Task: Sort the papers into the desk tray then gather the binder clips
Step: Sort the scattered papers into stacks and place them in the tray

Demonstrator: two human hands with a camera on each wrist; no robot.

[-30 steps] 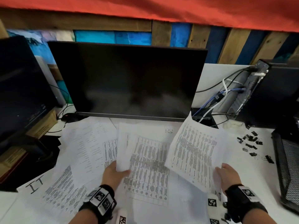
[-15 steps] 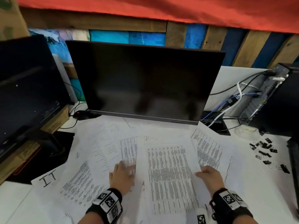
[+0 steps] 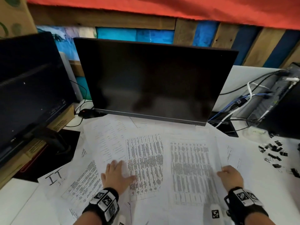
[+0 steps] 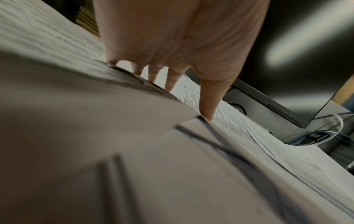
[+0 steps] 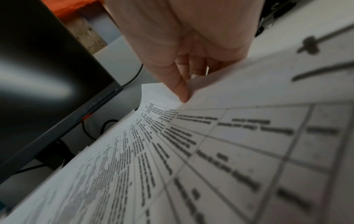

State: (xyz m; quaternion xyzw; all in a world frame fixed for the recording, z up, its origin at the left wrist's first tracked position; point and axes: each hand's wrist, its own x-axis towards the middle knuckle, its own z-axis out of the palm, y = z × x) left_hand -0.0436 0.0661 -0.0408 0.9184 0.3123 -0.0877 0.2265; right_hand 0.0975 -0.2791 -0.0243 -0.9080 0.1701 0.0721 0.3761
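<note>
Left hand [image 3: 115,175]: fingers lying straight, pressing flat on the spread papers [image 3: 144,161]. Right hand [image 3: 231,177]: thumb and curled fingers pinching the right edge of a printed sheet [image 3: 191,171]. Binder clips [image 3: 274,151] sitting scattered further right on the desk [image 3: 19,202].

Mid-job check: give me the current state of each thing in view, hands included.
Left hand: fingers straight, pressing flat on the papers.
Right hand: grip pinching the right edge of the white printed table sheet.
Loose white printed papers: spread overlapping across the desk, unsorted.
Small black binder clips: scattered on the desk at right, ungathered.
Black flat monitor: upright, screen dark.
</note>
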